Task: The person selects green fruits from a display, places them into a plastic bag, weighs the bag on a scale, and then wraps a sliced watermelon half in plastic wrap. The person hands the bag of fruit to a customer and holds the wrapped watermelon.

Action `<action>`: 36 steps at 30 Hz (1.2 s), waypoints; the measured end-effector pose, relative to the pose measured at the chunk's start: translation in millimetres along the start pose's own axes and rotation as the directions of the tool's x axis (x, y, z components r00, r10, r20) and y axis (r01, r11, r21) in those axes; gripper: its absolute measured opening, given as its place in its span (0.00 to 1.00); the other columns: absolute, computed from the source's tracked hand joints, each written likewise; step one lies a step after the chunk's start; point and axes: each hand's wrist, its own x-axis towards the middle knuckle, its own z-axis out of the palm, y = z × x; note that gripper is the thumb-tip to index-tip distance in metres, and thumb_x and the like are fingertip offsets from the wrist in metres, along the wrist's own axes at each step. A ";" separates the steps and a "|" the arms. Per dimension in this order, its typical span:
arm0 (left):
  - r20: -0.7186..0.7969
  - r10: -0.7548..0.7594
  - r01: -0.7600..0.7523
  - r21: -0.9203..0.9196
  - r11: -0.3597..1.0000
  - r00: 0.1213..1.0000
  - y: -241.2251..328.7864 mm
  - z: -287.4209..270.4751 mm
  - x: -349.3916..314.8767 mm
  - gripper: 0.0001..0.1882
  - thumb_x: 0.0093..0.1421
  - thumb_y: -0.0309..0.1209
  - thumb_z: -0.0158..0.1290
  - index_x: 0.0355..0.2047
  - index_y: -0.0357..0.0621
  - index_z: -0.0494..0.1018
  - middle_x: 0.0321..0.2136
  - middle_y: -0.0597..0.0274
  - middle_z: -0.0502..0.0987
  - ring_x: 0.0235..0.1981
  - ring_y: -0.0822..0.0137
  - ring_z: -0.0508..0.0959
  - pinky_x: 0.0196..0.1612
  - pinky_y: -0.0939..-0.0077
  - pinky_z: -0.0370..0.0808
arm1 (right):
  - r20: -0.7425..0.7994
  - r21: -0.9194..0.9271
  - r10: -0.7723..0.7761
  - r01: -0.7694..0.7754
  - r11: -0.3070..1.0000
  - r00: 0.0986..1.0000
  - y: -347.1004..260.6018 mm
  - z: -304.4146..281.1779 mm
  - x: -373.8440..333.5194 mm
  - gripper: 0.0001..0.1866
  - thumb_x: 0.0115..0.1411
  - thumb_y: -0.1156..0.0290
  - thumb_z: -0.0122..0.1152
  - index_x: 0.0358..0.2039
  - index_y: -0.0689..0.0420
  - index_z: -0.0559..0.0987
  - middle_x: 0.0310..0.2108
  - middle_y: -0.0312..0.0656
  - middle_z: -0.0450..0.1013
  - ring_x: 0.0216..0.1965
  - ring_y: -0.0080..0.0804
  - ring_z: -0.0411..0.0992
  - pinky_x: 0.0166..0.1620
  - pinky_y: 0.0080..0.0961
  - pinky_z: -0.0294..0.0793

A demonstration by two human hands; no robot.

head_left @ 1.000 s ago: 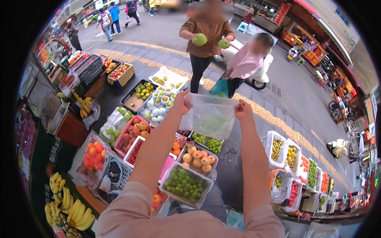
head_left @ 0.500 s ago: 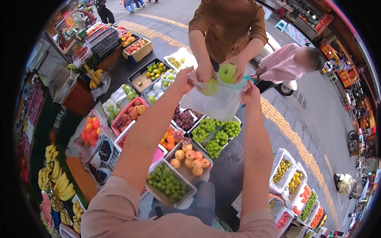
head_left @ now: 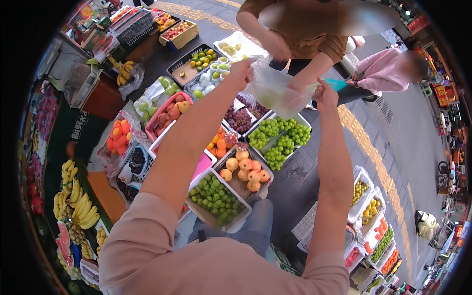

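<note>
Small green fruit, near, crated, presumably against rolling. Green grapes, farther, likewise. Clear plastic bag, far centre: rim pinched in my left hand and right hand, held apart seemingly to admit another person's forearm.

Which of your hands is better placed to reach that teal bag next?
Probably the right hand: it appears right beside the teal bag, while the left hand grips the clear bag's opposite side.
</note>
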 end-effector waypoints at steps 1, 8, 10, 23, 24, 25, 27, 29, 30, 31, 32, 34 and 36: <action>-0.043 0.051 -0.047 0.098 0.994 0.998 -1.1 0.8 -5.5 0.10 0.61 0.34 0.44 0.24 0.45 0.66 0.11 0.71 0.59 0.12 0.74 0.59 0.17 0.80 0.57 | -0.049 -0.059 -0.001 -0.002 0.998 0.999 0.9 1.9 -9.7 0.11 0.60 0.68 0.47 0.37 0.60 0.75 0.15 0.28 0.63 0.18 0.17 0.61 0.24 0.16 0.57; 0.199 0.588 -0.352 0.923 0.156 0.784 -12.4 -23.8 -48.7 0.13 0.57 0.37 0.46 0.27 0.39 0.73 0.24 0.46 0.75 0.30 0.47 0.74 0.34 0.58 0.70 | -0.020 -0.389 -0.195 0.172 0.905 0.981 30.0 36.2 -85.9 0.13 0.55 0.70 0.54 0.33 0.70 0.76 0.15 0.34 0.65 0.18 0.21 0.63 0.28 0.19 0.63; 0.223 0.591 -0.316 0.947 0.058 0.776 -22.0 -32.4 -82.4 0.14 0.57 0.39 0.46 0.27 0.40 0.73 0.24 0.47 0.75 0.30 0.46 0.74 0.32 0.56 0.70 | -0.020 -0.188 -0.055 0.050 0.981 0.998 49.7 50.1 -117.2 0.14 0.56 0.70 0.54 0.33 0.71 0.75 0.13 0.33 0.62 0.18 0.22 0.62 0.28 0.19 0.63; 0.318 0.354 -0.429 0.851 0.303 0.880 -101.2 -112.7 -332.8 0.08 0.53 0.35 0.49 0.28 0.45 0.73 0.23 0.56 0.73 0.27 0.53 0.73 0.27 0.63 0.69 | -0.128 0.184 0.459 -0.434 0.882 0.879 210.2 109.1 -341.7 0.14 0.59 0.59 0.51 0.35 0.57 0.72 0.32 0.34 0.71 0.31 0.23 0.69 0.33 0.20 0.69; 0.299 0.323 -0.400 0.859 0.319 0.898 -108.0 -124.1 -349.7 0.08 0.53 0.34 0.49 0.29 0.45 0.73 0.23 0.55 0.72 0.27 0.53 0.73 0.28 0.63 0.69 | -0.136 0.244 0.474 -0.434 0.867 0.870 231.1 106.5 -356.6 0.16 0.59 0.58 0.51 0.37 0.59 0.72 0.33 0.35 0.71 0.33 0.24 0.69 0.36 0.22 0.69; 0.281 0.289 -0.371 0.867 0.333 0.915 -113.7 -135.6 -364.9 0.08 0.53 0.34 0.49 0.29 0.44 0.73 0.24 0.55 0.72 0.27 0.53 0.74 0.28 0.63 0.69 | -0.145 0.304 0.487 -0.429 0.850 0.861 252.5 104.5 -371.2 0.17 0.60 0.58 0.50 0.38 0.60 0.72 0.34 0.36 0.71 0.36 0.26 0.69 0.39 0.23 0.69; 0.265 0.197 -0.323 0.868 0.377 0.944 -131.6 -156.1 -392.5 0.09 0.53 0.33 0.50 0.33 0.45 0.72 0.24 0.54 0.72 0.28 0.52 0.74 0.29 0.63 0.69 | -0.213 0.374 0.521 -0.424 0.825 0.827 279.8 104.0 -403.7 0.18 0.60 0.58 0.50 0.39 0.62 0.72 0.35 0.38 0.71 0.39 0.28 0.69 0.43 0.25 0.69; 0.251 0.098 -0.269 0.869 0.415 0.963 -152.9 -184.8 -416.1 0.12 0.52 0.32 0.50 0.38 0.45 0.72 0.25 0.53 0.73 0.28 0.51 0.74 0.29 0.63 0.70 | -0.296 0.395 0.571 -0.447 0.803 0.766 302.4 110.4 -432.9 0.17 0.60 0.59 0.51 0.39 0.61 0.72 0.35 0.38 0.71 0.39 0.29 0.70 0.46 0.26 0.69; 0.226 0.058 -0.228 0.874 0.430 0.972 -162.4 -195.6 -425.8 0.14 0.52 0.32 0.50 0.40 0.45 0.71 0.26 0.53 0.73 0.29 0.52 0.74 0.30 0.64 0.70 | -0.302 0.386 0.578 -0.457 0.801 0.758 311.7 110.1 -443.6 0.16 0.60 0.60 0.50 0.38 0.61 0.72 0.34 0.38 0.71 0.38 0.28 0.69 0.44 0.25 0.69; 0.209 0.020 -0.196 0.879 0.436 0.978 -171.1 -206.2 -435.6 0.16 0.52 0.32 0.51 0.43 0.46 0.70 0.27 0.52 0.74 0.29 0.52 0.74 0.30 0.65 0.71 | -0.305 0.383 0.580 -0.460 0.801 0.755 322.0 109.0 -455.1 0.16 0.60 0.60 0.50 0.38 0.61 0.72 0.34 0.38 0.71 0.37 0.28 0.69 0.41 0.24 0.69; 0.184 -0.012 -0.160 0.885 0.438 0.983 -175.1 -213.9 -442.6 0.18 0.52 0.32 0.51 0.45 0.46 0.69 0.28 0.52 0.74 0.30 0.53 0.75 0.31 0.66 0.71 | -0.301 0.377 0.585 -0.470 0.798 0.753 331.4 107.1 -463.6 0.16 0.60 0.60 0.50 0.37 0.61 0.72 0.33 0.38 0.71 0.35 0.27 0.69 0.39 0.23 0.70; 0.122 -0.115 -0.036 0.825 0.564 0.986 -172.4 -220.0 -451.5 0.20 0.52 0.31 0.52 0.47 0.45 0.68 0.30 0.51 0.75 0.31 0.55 0.76 0.32 0.68 0.72 | -0.329 0.351 0.563 -0.455 0.818 0.758 345.1 101.7 -476.0 0.17 0.59 0.59 0.51 0.37 0.61 0.73 0.31 0.38 0.71 0.32 0.27 0.70 0.35 0.23 0.69; 0.097 -0.215 0.060 0.782 0.620 0.972 -180.9 -231.4 -457.2 0.22 0.51 0.31 0.54 0.48 0.43 0.68 0.30 0.53 0.76 0.31 0.60 0.77 0.34 0.71 0.72 | -0.399 0.280 0.518 -0.437 0.855 0.757 364.5 91.9 -492.4 0.18 0.58 0.58 0.52 0.34 0.62 0.74 0.28 0.38 0.72 0.28 0.26 0.69 0.31 0.23 0.67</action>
